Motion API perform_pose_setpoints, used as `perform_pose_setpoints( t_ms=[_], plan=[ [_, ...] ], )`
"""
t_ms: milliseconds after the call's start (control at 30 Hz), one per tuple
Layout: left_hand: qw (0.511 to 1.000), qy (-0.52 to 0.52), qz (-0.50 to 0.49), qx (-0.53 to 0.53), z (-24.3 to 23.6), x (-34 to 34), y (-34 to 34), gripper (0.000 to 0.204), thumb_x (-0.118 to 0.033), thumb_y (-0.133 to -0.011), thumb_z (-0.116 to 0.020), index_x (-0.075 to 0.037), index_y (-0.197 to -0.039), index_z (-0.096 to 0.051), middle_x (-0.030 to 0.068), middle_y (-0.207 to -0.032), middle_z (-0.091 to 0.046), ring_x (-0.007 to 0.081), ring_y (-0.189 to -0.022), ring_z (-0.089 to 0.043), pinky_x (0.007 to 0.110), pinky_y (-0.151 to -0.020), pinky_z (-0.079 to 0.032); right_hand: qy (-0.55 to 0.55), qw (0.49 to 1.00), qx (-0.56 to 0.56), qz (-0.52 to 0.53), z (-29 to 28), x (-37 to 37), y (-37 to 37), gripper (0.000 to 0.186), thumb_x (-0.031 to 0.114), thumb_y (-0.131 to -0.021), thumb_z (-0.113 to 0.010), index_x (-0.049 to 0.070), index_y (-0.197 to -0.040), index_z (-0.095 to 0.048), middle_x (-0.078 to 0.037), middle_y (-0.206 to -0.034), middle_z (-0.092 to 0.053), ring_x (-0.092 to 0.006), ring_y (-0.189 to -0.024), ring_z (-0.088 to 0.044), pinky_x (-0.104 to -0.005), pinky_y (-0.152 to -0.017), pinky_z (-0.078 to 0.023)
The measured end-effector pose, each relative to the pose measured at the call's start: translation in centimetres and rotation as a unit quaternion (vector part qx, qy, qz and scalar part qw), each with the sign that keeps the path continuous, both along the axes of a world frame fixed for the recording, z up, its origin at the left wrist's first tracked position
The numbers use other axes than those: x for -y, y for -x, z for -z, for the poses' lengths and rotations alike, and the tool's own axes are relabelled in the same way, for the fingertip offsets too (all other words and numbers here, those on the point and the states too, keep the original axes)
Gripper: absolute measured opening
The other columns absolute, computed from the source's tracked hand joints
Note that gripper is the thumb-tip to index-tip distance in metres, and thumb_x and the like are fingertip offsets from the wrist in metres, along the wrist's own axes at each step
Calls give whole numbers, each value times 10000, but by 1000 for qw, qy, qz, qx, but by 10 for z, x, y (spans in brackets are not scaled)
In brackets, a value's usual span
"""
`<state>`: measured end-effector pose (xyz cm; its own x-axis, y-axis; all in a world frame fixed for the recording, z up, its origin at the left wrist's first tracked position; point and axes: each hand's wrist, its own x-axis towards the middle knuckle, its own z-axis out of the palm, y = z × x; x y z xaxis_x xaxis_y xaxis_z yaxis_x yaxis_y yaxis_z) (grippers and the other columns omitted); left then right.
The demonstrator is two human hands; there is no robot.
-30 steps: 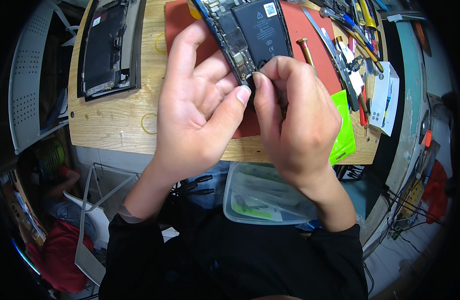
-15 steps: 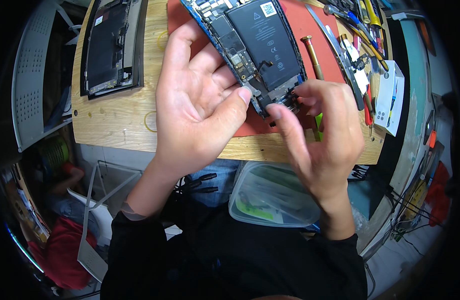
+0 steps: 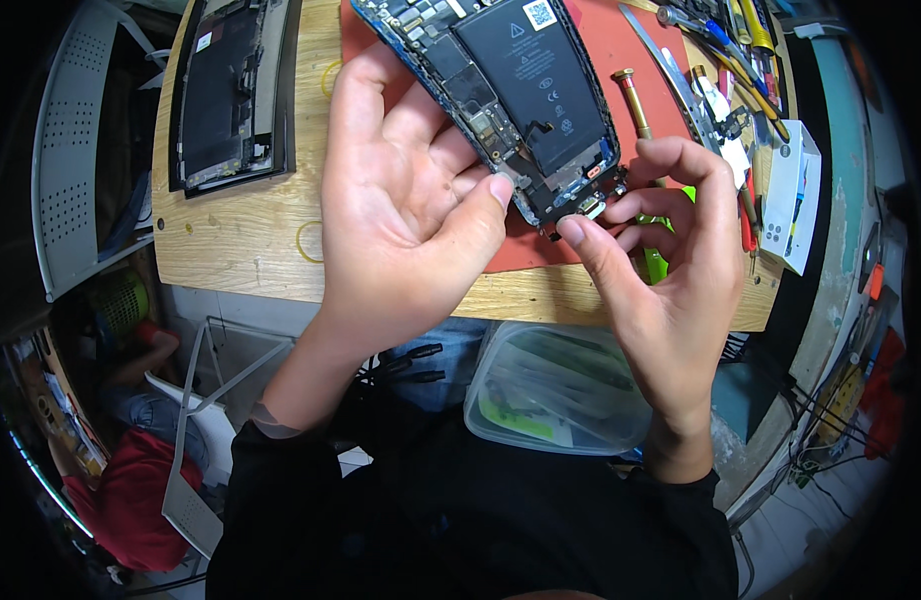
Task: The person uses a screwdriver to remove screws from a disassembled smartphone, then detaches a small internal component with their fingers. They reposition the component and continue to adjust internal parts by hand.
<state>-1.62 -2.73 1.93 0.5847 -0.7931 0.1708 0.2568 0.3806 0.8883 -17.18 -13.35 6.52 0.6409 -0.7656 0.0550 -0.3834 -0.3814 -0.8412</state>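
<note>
Head view: left camera of worn pair, wide fisheye. Looks from head height, steeply down and slightly forward, picture upright. Left hand [image 3: 411, 205] and right hand [image 3: 686, 265] are near lens, around middle. Table [image 3: 241, 250] lies behind them: near edge bends across view, far part cut by upper border. Black rim closes corners.
</note>
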Motion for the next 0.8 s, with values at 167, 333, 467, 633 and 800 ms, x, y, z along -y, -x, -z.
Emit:
perform_pose_setpoints(
  t_ms=[167,333,467,633,800],
  plan=[
    [1000,7,-4,-6,0,1,1,841,192,-890,-573,50,-1619,-180,245,-1495,-492,303,-1415,-533,469,-1184,-468,-33,999,-42,-2,-9,2,2,556,-40,-864,-859,-4,-1337,-570,-53,-1125,-599,-58,-834,-619,-196,-708,-520],
    [1000,5,-1,0,0,1,0,834,190,-889,-582,47,-1610,-188,247,-1493,-492,303,-1415,-534,473,-1180,-474,-173,980,103,-1,-3,6,3,486,-74,-905,-801,-18,-1330,-572,-22,-1100,-580,-46,-888,-604,-184,-769,-513],
    [1000,3,5,-2,0,0,-1,824,180,-899,-592,45,-1604,-189,248,-1464,-522,304,-1391,-562,470,-1170,-489,-262,945,197,11,4,10,1,393,-84,-955,-748,-33,-1307,-581,-27,-1081,-593,-48,-926,-608,-187,-814,-516],
    [1000,8,14,-18,-1,0,-2,836,170,-909,-598,43,-1613,-166,256,-1437,-550,316,-1371,-587,474,-1156,-514,-272,934,233,16,7,9,-1,373,-73,-958,-754,-36,-1290,-589,-32,-1074,-612,-40,-907,-615,-181,-813,-511],
    [999,15,15,-30,-2,1,1,852,163,-923,-590,39,-1633,-136,263,-1445,-549,327,-1372,-590,480,-1153,-522,-220,947,233,14,7,8,-3,370,-93,-950,-755,-37,-1277,-590,-28,-1072,-612,-40,-896,-616,-182,-817,-512]
  ],
)
